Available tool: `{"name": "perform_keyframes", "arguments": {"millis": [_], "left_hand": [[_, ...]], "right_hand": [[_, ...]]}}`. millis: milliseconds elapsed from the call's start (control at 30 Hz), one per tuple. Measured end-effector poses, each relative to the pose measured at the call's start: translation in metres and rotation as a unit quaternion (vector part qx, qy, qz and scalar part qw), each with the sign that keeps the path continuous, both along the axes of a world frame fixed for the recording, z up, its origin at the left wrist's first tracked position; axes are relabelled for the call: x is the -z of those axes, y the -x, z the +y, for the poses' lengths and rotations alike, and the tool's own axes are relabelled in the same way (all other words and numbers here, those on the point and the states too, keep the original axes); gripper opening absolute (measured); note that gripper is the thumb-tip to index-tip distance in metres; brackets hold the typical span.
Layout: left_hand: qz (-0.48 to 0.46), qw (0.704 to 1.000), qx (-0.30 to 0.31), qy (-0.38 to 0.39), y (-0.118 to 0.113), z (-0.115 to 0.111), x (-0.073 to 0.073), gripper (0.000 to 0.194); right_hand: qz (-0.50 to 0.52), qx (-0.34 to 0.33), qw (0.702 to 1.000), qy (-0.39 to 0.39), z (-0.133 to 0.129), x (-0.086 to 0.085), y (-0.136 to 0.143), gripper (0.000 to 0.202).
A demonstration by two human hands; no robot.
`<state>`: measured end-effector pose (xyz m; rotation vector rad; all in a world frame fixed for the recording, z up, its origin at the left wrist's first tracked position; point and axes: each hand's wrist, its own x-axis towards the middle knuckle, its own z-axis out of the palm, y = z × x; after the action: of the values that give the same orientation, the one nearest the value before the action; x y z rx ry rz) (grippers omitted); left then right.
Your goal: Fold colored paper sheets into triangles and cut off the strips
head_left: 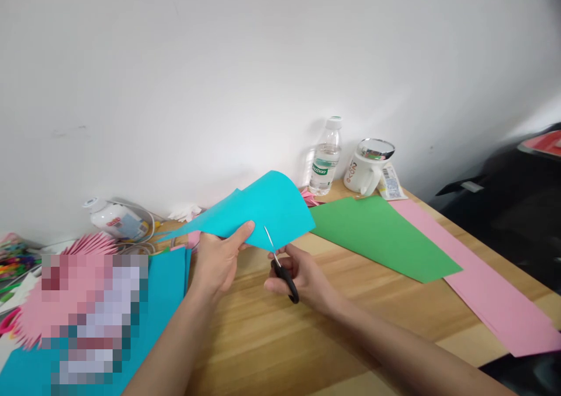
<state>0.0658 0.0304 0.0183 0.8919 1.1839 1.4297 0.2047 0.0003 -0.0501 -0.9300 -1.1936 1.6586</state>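
My left hand point(220, 261) pinches a cyan paper sheet point(272, 209) above the surface point(249, 337); my right hand point(302, 276) grips black-handled scissors point(287, 281) at its near edge. Green paper point(383, 238) lies to the right, a water bottle point(325, 165) farther back.

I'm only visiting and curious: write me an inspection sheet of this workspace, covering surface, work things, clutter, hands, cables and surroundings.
Surface: wooden table, against the wall.
Work things: blue sheet held up, curved; scissors with a blade showing over it; green paper partly covering pink paper.
Clutter: water bottle, white mug and small packet at the back; white bottle on its side, left.
Hands: left hand grips the blue sheet; right hand holds the scissors.
Cables: pale cable looping beside the white bottle.
Surroundings: white wall; dark items at right, unclear.
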Motion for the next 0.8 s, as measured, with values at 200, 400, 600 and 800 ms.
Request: {"name": "perform_keyframes", "arguments": {"millis": [200,400,600,800], "left_hand": [[0.008,0.999,0.014,-0.032,-0.002,-0.002,0.002,0.033],[-0.011,1.000,0.020,-0.021,-0.001,-0.002,0.002,0.025],[-0.028,0.999,0.033,-0.010,-0.001,-0.003,0.001,0.032],[-0.037,0.999,0.028,-0.016,-0.001,-0.003,0.000,0.038]], "right_hand": [[0.036,-0.008,0.999,0.034,0.005,-0.006,-0.003,0.066],[0.060,0.013,0.998,0.000,0.006,-0.010,-0.002,0.050],[0.053,0.047,0.997,-0.011,0.004,-0.007,0.000,0.041],[0.039,0.049,0.998,-0.006,0.003,-0.007,0.000,0.040]]}}
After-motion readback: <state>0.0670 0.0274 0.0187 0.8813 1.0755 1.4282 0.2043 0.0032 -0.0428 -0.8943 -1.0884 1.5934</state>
